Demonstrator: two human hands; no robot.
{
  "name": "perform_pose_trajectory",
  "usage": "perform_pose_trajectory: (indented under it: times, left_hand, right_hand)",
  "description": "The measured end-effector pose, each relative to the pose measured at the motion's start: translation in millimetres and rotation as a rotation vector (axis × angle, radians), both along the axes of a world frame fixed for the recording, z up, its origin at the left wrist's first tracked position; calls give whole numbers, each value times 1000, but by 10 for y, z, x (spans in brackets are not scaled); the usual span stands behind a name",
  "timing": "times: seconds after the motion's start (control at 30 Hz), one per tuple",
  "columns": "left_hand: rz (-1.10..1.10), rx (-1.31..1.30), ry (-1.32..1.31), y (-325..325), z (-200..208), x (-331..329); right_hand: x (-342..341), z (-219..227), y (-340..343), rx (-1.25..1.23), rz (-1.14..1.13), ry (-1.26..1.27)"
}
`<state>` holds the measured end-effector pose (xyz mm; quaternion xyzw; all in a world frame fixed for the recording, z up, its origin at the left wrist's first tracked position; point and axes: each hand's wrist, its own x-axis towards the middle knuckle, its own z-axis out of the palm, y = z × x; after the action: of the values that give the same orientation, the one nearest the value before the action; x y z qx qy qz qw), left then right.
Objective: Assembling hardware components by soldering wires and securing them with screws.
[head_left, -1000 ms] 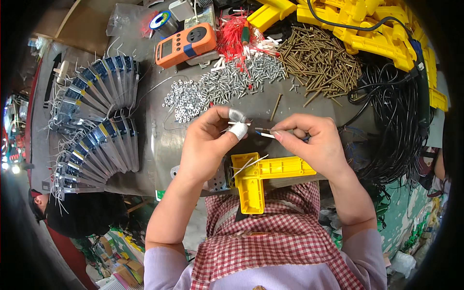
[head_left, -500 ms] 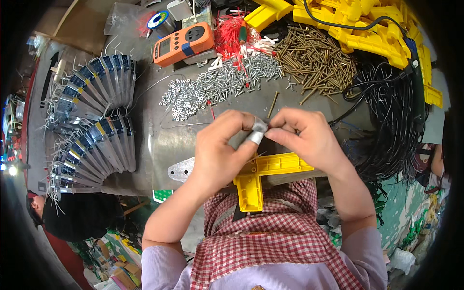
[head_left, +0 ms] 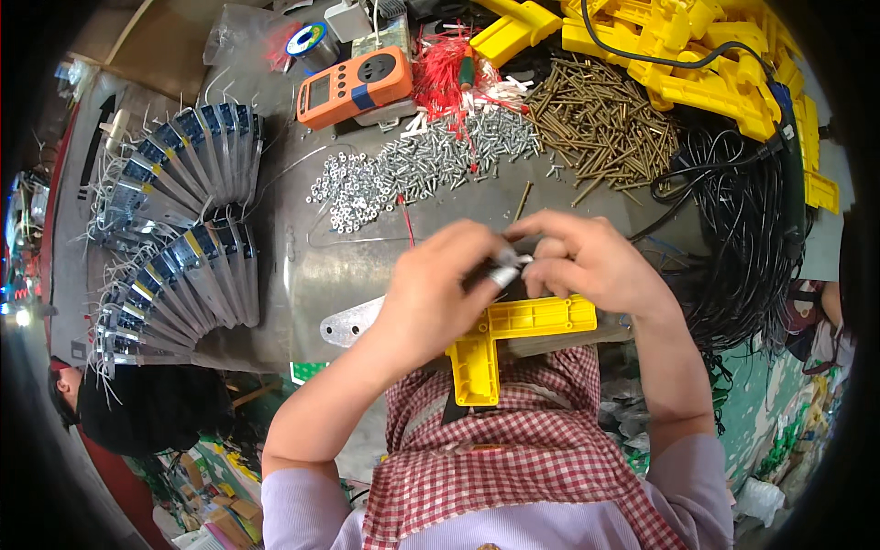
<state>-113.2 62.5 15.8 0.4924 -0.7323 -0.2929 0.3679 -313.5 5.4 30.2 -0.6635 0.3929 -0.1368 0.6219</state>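
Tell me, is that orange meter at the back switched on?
Cannot tell. The orange meter lies flat on the table; its small screen is too small to read.

An orange meter [head_left: 354, 88] lay at the far side of the metal bench [head_left: 302, 266]. Right of the meter: red wires [head_left: 446, 69], brass screws [head_left: 600, 124], yellow plastic parts [head_left: 697, 50]. Just nearer than the meter: silver screws [head_left: 417, 165]. Left of the meter: fanned grey components [head_left: 183, 165].

Bright, even overhead light fills the scene with soft, short shadows. The metal table [head_left: 302, 266] shows mild glare. Fisheye bending and black vignetting crowd the edges.
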Motion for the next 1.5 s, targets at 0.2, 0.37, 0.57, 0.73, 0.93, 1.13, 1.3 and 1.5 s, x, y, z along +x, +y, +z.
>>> perform_pose_trajectory:
  times: [0.2, 0.37, 0.57, 0.73, 0.93, 1.13, 1.3, 1.5]
  left_hand:
    - [87, 1, -240, 49, 89, 168]
    - [-25, -188, -575, 238, 215, 266]
    - [414, -249, -997, 215, 75, 1080]
    - [4, -445, -899, -193, -1, 732]
    - [59, -326, -543, -303, -141, 734]
    - [183, -107, -125, -38, -80, 119]
    - [248, 286, 586, 12, -78, 42]
    - [-84, 425, 725, 153, 20, 156]
  right_hand:
    - [14, 25, 16, -40, 92, 72]
    - [229, -111, 223, -754, 196, 26]
    - [163, 17, 121, -206, 46, 95]
    - [158, -153, 52, -65, -79, -116]
    - [107, -283, -21, -21, -210, -92]
    - [293, -148, -46, -114, -184, -31]
    - [241, -176, -6, -157, -297, -217]
    - [262, -82, 48, -98, -248, -256]
